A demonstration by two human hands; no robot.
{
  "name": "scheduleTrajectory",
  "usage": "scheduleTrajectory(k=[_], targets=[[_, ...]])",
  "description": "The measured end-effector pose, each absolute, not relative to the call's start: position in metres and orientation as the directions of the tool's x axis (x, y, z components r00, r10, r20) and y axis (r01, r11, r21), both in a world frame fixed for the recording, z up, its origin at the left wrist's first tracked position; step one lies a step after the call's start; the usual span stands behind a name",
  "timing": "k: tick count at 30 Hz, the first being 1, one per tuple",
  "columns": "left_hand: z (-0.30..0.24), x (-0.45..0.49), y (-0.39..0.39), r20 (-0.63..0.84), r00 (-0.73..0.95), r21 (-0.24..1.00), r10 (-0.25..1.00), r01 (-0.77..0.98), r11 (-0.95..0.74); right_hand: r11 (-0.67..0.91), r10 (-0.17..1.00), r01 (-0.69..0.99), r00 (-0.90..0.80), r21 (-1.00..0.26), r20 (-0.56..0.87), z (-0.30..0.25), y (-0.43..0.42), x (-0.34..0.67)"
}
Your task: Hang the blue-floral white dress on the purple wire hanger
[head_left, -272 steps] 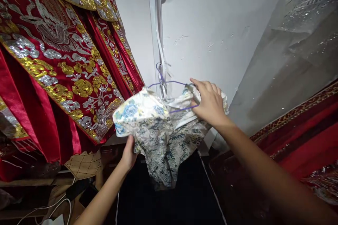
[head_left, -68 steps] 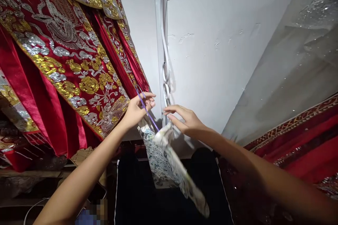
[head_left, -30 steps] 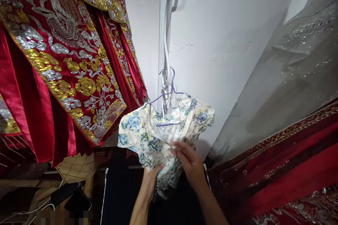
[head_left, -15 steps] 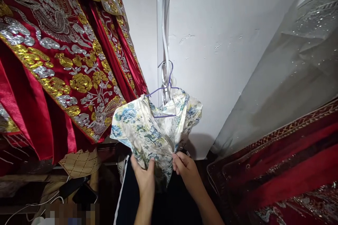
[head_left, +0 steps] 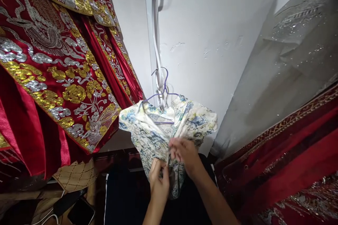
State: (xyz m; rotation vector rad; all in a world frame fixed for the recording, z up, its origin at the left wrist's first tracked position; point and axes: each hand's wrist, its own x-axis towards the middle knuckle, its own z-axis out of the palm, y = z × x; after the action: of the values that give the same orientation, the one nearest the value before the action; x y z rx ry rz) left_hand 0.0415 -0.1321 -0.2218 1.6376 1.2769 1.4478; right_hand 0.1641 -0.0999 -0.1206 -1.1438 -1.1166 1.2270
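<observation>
A floral short-sleeved blouse (head_left: 148, 137), white with blue, green and yellow print, hangs from a purple wire hanger (head_left: 165, 86) by its shoulders. Its V-shaped neck faces me. Low on the blouse's front, my left hand (head_left: 159, 179) pinches the cloth near the middle edge between thumb and fingers. My right hand (head_left: 186, 153) is slightly higher and to the right, its bent fingers closed at the front edge below the neckline. Those fingers are a little blurred, and they hide part of the cloth.
Red embroidered garments (head_left: 75, 93) hang at the left against a white wall (head_left: 200, 17). A white strap (head_left: 155, 42) runs down to the hanger. Right are a sheer sparkling cloth (head_left: 253, 88) and red fabric (head_left: 298, 161). A phone (head_left: 81, 211) lies lower left.
My left hand has moved right to the blouse's middle edge and pinches it. My right hand has slid up along the front. The blouse looks more spread out, and the view has shifted.
</observation>
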Motion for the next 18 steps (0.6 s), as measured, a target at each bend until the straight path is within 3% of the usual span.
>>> scheduleTrajectory(k=[5,10,14,18], targets=[[-0.232,0.039,-0.138,0.342,0.028,0.907,0.939,0.249,-0.338,0.246,0.967,-0.251,0.134,-0.936,0.218,-0.04,-0.056,0.175],[-0.21,0.027,-0.125,0.334,0.135,0.896,0.933,0.264,-0.358,0.325,0.943,-0.314,0.181,-0.892,0.28,-0.032,-0.059,0.16],[-0.13,0.017,-0.098,0.521,0.12,0.824,0.845,0.19,-0.534,0.348,0.937,-0.24,0.129,-0.906,0.326,-0.04,-0.076,0.155],[-0.042,0.015,-0.067,0.746,0.096,0.621,0.659,0.259,-0.74,0.379,0.925,-0.131,0.046,-0.916,0.376,-0.026,-0.082,0.159]])
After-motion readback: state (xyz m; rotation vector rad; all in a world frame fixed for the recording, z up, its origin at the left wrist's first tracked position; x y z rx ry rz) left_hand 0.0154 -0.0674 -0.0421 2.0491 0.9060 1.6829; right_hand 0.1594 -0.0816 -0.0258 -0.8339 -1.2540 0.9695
